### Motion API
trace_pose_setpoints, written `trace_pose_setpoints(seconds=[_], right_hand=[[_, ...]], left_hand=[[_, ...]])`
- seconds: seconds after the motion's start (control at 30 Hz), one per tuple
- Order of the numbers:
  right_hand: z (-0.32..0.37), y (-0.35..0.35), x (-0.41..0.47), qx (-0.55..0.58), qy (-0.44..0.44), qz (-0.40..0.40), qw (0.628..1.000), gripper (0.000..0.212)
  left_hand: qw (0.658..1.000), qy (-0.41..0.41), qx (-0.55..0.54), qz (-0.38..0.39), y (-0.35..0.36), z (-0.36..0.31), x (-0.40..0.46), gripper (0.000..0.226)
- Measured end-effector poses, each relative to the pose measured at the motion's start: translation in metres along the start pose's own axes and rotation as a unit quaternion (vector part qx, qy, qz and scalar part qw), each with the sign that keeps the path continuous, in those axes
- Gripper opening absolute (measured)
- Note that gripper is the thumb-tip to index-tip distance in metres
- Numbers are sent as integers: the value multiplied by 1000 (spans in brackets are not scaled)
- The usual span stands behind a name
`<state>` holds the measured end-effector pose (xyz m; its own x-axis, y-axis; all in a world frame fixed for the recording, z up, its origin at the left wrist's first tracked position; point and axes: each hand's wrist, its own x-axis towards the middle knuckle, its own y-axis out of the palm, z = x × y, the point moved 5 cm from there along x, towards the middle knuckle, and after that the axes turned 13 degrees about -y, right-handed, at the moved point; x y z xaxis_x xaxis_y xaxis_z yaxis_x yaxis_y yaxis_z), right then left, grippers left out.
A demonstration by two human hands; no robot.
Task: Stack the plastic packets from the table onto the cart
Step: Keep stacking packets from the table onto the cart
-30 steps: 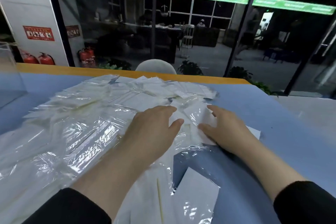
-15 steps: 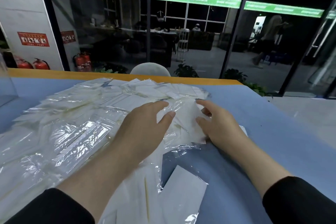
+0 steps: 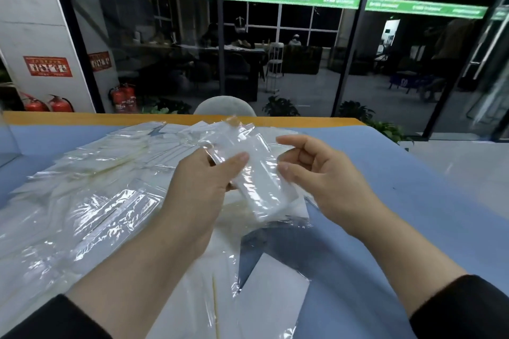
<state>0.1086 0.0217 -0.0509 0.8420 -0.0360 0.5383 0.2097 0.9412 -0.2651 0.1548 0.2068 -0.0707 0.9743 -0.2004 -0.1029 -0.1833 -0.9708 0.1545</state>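
Note:
A wide heap of clear plastic packets (image 3: 91,195) with white inserts covers the left and middle of the blue table (image 3: 413,201). A small bundle of packets (image 3: 256,181) is lifted above the heap, tilted with its far end up. My left hand (image 3: 201,190) grips its left edge, thumb on top and fingers underneath. My right hand (image 3: 316,173) pinches the bundle's right edge between thumb and curled fingers. No cart is in view.
More packets (image 3: 275,292) lie near the table's front edge between my forearms. An orange strip (image 3: 82,118) runs along the far edge, with a grey chair back (image 3: 224,106) behind it. A glass wall, fire extinguishers (image 3: 122,99) and plants stand beyond.
Both hands were flat on the heap, gathering packets toward each other. Now they have closed on a bundle and raised it off the pile.

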Motion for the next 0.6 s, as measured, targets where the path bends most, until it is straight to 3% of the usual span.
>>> trace_pose_setpoints(seconds=[0.1,0.2,0.27,0.37,0.6], right_hand=[[-24,-47,7,-258,62,19,964,24],[-55,-81,-5,-399,204,144,882,43],[-62,-84,-12,-417,245,201,852,54],[-58,-85,-10,-406,243,190,860,62],[-60,-96,-12,-432,277,186,838,68]], left_hand=[[994,67,73,-53,-5,-8,-5,7],[968,131,207,-61,0,-12,-12,8],[961,116,249,-29,7,-3,-12,3],[952,93,292,-5,13,8,-9,7],[962,98,249,-45,6,2,-6,11]])
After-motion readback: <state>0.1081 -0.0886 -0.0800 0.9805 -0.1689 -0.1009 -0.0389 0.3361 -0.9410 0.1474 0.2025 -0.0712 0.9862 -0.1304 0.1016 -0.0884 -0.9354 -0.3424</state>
